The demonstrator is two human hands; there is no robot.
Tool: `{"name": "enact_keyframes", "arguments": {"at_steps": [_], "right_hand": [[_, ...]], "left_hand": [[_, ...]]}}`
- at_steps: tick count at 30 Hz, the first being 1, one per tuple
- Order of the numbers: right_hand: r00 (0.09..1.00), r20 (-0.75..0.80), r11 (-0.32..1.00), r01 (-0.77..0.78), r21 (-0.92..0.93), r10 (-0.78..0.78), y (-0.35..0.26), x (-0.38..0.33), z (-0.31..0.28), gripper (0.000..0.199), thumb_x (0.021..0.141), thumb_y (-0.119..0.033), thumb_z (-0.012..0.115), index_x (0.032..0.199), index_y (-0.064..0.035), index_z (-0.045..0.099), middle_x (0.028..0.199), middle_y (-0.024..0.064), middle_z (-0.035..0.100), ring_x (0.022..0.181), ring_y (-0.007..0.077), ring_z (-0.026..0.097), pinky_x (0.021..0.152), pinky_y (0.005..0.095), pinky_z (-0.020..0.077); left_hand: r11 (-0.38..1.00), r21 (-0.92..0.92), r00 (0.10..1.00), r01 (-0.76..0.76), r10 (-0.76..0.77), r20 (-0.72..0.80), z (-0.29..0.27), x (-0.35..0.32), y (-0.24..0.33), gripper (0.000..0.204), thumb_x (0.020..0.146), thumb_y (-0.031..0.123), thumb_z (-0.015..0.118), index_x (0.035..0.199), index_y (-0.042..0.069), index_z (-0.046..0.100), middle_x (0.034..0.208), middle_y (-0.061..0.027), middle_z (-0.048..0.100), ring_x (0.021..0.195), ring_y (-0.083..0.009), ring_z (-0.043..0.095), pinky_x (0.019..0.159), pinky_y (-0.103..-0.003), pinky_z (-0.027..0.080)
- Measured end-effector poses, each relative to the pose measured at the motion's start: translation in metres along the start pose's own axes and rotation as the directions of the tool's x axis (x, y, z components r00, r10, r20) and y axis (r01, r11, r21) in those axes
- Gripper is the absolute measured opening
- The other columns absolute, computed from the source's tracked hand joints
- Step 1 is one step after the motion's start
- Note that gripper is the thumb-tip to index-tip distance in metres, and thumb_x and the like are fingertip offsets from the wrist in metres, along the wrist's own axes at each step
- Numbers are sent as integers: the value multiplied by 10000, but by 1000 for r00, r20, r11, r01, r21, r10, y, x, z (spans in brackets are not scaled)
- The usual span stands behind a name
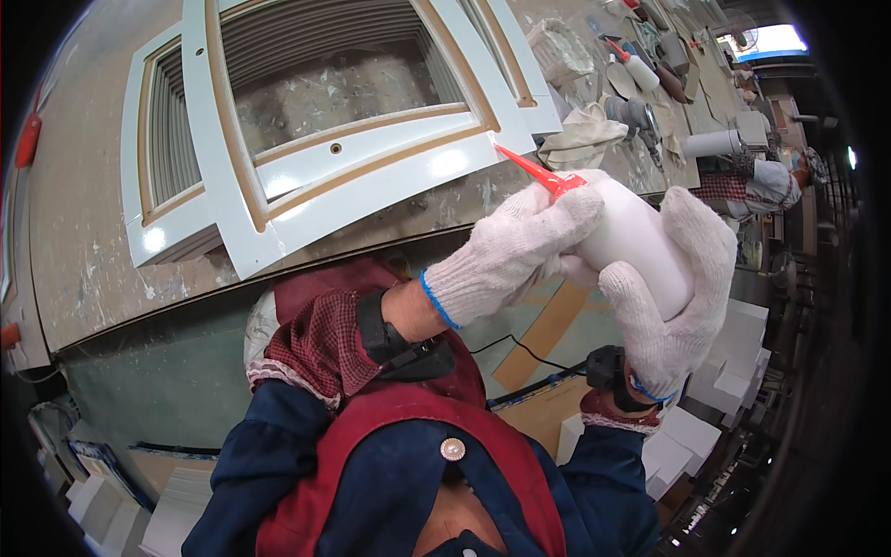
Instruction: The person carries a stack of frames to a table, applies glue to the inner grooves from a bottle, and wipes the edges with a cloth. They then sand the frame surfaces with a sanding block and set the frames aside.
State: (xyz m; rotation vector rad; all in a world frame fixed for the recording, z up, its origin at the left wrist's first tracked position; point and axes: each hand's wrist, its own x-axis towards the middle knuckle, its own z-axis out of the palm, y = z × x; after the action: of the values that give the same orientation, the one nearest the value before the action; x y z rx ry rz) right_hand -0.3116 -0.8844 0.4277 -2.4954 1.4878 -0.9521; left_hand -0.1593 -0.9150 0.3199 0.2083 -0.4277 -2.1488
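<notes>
White squeeze bottle [640,243], held tilted

I log its long axis as slanting, base to the right, red nozzle [543,174] aimed up-left at a corner of the white panel frame [394,188]; contact, I cannot tell. Left hand [515,243]: nearer the frame, gloved, pinching the nozzle end. Right hand [682,283]: gloved, curled around the base.

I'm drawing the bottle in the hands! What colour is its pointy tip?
The pointy tip is red, best seen in the head view.
</notes>
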Motion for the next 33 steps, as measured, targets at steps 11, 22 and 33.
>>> {"name": "enact_keyframes", "arguments": {"at_steps": [11, 22, 33], "right_hand": [[1000, 14, 1000, -21, -14, 21, -5, -5, -9, 670, 735, -229, 854, 1300, -22, 560, 1241, 161, 547, 1095, 303, 581, 911, 410, 497], [852, 272, 813, -514, 272, 448, 35, -81, -5, 830, 665, -158, 876, 1378, 0, 481, 1285, 167, 562, 1130, 254, 597, 940, 344, 496], [701, 509, 734, -654, 181, 499, 71, -99, 71, 934, 637, -133, 877, 1441, -77, 405, 1276, 108, 599, 1134, 234, 608, 1015, 329, 462]], "left_hand": [[1000, 17, 999, 23, -24, 46, 4, -2, -6, 531, 995, 343, 576, 1412, 49, 428, 1262, -73, 563, 1082, -148, 593, 860, -286, 550], [613, 773, 986, 162, -128, -105, 6, -6, -14, 566, 882, 423, 657, 1314, 91, 504, 1044, -93, 654, 837, -193, 661, 734, -342, 545], [-8, 961, 941, 278, -201, -274, 11, -38, 12, 686, 816, 442, 723, 1363, 119, 466, 1072, -127, 677, 877, -241, 715, 739, -324, 557]]}}
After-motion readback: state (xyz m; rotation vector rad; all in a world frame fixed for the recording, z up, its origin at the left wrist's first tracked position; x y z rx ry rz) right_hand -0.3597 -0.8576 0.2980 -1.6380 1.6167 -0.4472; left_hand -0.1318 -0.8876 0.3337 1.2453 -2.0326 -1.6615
